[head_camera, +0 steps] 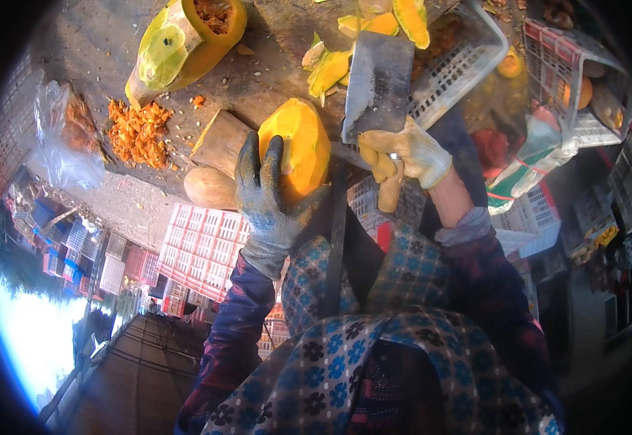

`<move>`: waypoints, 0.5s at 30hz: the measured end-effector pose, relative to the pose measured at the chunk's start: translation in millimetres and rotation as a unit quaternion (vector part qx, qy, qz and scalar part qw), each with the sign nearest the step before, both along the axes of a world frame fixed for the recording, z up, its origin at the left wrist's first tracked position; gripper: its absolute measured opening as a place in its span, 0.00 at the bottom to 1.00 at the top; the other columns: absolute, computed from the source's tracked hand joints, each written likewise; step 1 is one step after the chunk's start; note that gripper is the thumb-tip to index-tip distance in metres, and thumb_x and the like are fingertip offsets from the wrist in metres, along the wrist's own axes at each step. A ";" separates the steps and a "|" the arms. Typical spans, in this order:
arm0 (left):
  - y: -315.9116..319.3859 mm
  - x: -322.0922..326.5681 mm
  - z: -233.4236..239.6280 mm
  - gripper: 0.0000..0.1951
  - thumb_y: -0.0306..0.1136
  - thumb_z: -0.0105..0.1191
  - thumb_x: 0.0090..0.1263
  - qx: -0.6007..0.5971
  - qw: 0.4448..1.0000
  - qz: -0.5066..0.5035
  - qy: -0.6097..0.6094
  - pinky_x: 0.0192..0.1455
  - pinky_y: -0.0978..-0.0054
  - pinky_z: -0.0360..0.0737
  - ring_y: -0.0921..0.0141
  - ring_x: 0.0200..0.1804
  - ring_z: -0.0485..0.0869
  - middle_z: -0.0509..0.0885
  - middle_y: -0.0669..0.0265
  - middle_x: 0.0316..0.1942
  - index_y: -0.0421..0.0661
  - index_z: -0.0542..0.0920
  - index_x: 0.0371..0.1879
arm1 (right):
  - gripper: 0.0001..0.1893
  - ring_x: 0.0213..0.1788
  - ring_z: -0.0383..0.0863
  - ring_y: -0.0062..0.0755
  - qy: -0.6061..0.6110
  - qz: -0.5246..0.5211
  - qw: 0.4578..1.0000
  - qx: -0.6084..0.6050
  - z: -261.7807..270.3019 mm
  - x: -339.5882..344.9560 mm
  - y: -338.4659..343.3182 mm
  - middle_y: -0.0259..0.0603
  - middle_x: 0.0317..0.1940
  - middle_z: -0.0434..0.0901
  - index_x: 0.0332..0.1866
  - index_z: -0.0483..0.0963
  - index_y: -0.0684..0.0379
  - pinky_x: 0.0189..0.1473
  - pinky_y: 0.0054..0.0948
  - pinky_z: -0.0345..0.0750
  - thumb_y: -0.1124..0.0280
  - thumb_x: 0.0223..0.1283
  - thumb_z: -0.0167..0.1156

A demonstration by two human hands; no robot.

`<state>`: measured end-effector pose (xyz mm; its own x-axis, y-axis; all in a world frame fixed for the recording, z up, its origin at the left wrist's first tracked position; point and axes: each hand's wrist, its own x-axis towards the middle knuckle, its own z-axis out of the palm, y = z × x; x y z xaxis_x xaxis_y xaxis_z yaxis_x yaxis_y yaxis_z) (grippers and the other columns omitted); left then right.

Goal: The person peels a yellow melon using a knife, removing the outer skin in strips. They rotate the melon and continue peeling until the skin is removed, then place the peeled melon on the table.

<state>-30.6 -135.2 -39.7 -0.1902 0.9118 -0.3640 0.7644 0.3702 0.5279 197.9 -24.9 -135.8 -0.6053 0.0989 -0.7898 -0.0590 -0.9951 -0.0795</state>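
My left hand (270, 204), in a grey-blue coated work glove, grips a peeled orange-yellow pumpkin piece (308, 141) with its fingers spread over the side. My right hand (416, 155), in a pale knit glove, is closed around the wooden handle of a cleaver (378, 81). The broad, stained blade points away from me, right of the pumpkin piece and apart from it. Beside my left hand lie an unpeeled tan pumpkin chunk (226, 138) and a rounded tan piece (210, 187). Yellow peel slices (329, 70) are scattered beyond the blade.
A large, partly peeled hollow pumpkin (199, 57) lies at the far left of the work surface, near heaped orange pulp (139, 130) and a clear plastic bag (66, 147). A white plastic crate (449, 89) stands right of the cleaver. A pink-and-white crate (202, 244) is below the surface's near edge.
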 end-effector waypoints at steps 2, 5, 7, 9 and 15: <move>-6.1 7.8 1.0 0.48 0.45 0.80 0.51 -0.003 0.998 0.060 -0.004 0.74 0.52 0.69 0.44 0.73 0.68 0.63 0.43 0.75 0.46 0.69 0.72 | 0.13 0.30 0.85 0.27 0.019 0.006 1.000 -0.018 2.4 3.9 3.7 0.39 0.33 0.85 0.47 0.81 0.64 0.31 0.26 0.83 0.73 0.60 0.72; -10.3 13.9 -3.7 0.50 0.42 0.79 0.50 0.028 0.995 0.098 -0.013 0.73 0.48 0.68 0.40 0.71 0.68 0.62 0.38 0.73 0.46 0.66 0.74 | 0.14 0.33 0.86 0.28 0.038 0.015 0.999 -0.025 4.2 5.9 6.0 0.39 0.36 0.85 0.49 0.80 0.64 0.34 0.27 0.85 0.73 0.60 0.71; -11.4 16.2 -5.0 0.50 0.43 0.79 0.50 0.019 0.995 0.095 0.012 0.73 0.49 0.68 0.41 0.71 0.68 0.63 0.39 0.73 0.46 0.66 0.73 | 0.17 0.34 0.86 0.29 0.031 0.016 0.999 -0.013 3.5 5.6 4.9 0.40 0.37 0.85 0.51 0.79 0.65 0.35 0.28 0.86 0.71 0.59 0.72; -11.1 17.2 -5.4 0.50 0.43 0.80 0.49 0.014 0.995 0.095 0.022 0.73 0.49 0.69 0.41 0.71 0.69 0.64 0.39 0.73 0.46 0.67 0.73 | 0.22 0.35 0.86 0.30 0.020 0.008 1.000 0.003 1.6 4.9 2.3 0.41 0.39 0.85 0.53 0.78 0.66 0.36 0.29 0.86 0.67 0.57 0.75; -9.0 18.5 -5.3 0.50 0.44 0.80 0.48 0.020 0.994 0.099 0.038 0.71 0.49 0.70 0.42 0.69 0.71 0.66 0.40 0.71 0.46 0.68 0.73 | 0.37 0.36 0.87 0.32 0.054 0.004 0.999 0.001 -3.1 5.1 -3.0 0.44 0.41 0.85 0.58 0.75 0.68 0.37 0.31 0.88 0.57 0.47 0.81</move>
